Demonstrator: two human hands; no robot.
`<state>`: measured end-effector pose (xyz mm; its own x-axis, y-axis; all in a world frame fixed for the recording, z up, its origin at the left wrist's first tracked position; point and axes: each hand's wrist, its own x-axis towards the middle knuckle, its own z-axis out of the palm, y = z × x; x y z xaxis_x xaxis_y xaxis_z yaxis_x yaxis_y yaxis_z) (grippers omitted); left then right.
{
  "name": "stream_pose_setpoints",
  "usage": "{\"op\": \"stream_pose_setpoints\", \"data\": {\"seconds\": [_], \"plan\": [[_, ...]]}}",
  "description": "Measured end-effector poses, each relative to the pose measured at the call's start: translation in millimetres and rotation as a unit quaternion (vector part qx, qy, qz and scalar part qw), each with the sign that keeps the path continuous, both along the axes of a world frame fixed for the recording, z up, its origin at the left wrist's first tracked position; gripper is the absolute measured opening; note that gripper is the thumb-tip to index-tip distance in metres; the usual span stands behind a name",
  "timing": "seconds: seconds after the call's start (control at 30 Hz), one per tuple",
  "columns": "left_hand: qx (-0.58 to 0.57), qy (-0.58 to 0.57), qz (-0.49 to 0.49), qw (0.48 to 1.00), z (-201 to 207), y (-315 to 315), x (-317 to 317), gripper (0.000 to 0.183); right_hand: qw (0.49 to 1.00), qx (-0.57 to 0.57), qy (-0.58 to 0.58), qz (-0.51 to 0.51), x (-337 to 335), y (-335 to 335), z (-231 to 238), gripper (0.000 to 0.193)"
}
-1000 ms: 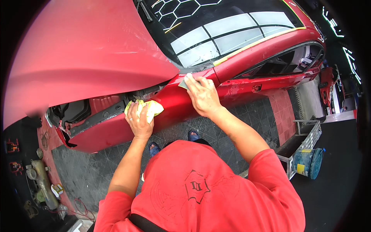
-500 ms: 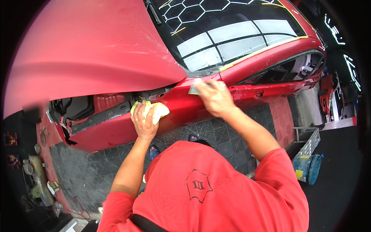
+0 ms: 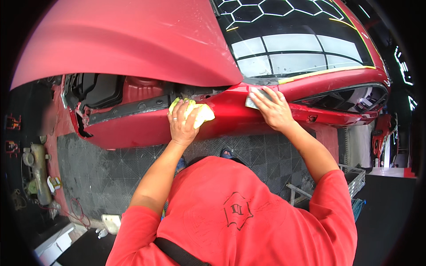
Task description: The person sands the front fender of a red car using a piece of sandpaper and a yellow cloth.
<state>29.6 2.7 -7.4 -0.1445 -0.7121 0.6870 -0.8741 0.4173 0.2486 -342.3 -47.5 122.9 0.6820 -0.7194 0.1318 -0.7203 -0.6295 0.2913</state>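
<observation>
— Shifted rightward in view since half a second ago, along with the red car (image 3: 213,75): right hand (image 3: 276,111) and left hand (image 3: 182,124). Blurred then at the right fingers, crisp now.

— Held there?

— Grasping a thin pale-grey pad (image 3: 250,104), fingers laid over it, against the upper front fender (image 3: 224,117), just beside the rear corner of the hood (image 3: 133,40).

— On the left?

— Bunched on a yellow cloth (image 3: 202,116), at the fender's top edge, beside the exposed engine bay (image 3: 144,88). Impossible to tell palm contact under the cloth.

— What could go wrong?

— Possibly a gouge or uneven patch in the fender's finish, from a tipped pad edge or trapped grit. Perhaps also a cloth snagged on the bay's edge or dropped into the gap, from a loosened grip. Possibly lifted, too: yellow masking tape (image 3: 326,73), from a pad run too far toward the windshield (image 3: 293,46).

— Farther out?

— Below, dark tiled floor (image 3: 115,177); toward the right, a metal step platform (image 3: 356,182); lower left, a thin red hose (image 3: 80,215).
</observation>
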Motion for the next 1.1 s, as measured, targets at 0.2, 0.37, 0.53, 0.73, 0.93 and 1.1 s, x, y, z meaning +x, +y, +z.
{"op": "stream_pose_setpoints", "data": {"seconds": [0.2,0.37,0.53,0.73,0.93,1.1], "plan": [[0.052,-0.022,-0.064,0.996,11.8,5.7,24.2,0.066,0.993,0.006,0.033,0.110,61.0,-11.6,-19.9,0.066],[0.024,0.008,0.011,1.000,9.6,19.4,77.5,0.062,0.989,0.024,0.064,0.129,36.6,-11.2,-28.9,0.070],[0.043,0.010,0.044,0.998,14.1,26.5,99.9,0.065,0.980,0.073,-0.058,0.173,160.1,-0.8,-56.2,0.062],[0.059,-0.003,0.059,0.997,8.3,36.9,100.2,0.065,0.979,0.073,0.008,0.191,76.8,-4.1,-39.8,0.066],[0.067,0.033,0.066,0.995,12.8,40.4,111.6,0.063,0.970,0.100,-0.085,0.205,197.6,5.6,-62.8,0.066],[0.070,0.030,0.148,0.986,-0.2,58.5,167.3,0.073,0.968,0.102,-0.037,0.225,143.9,0.7,-43.9,0.064]]}}
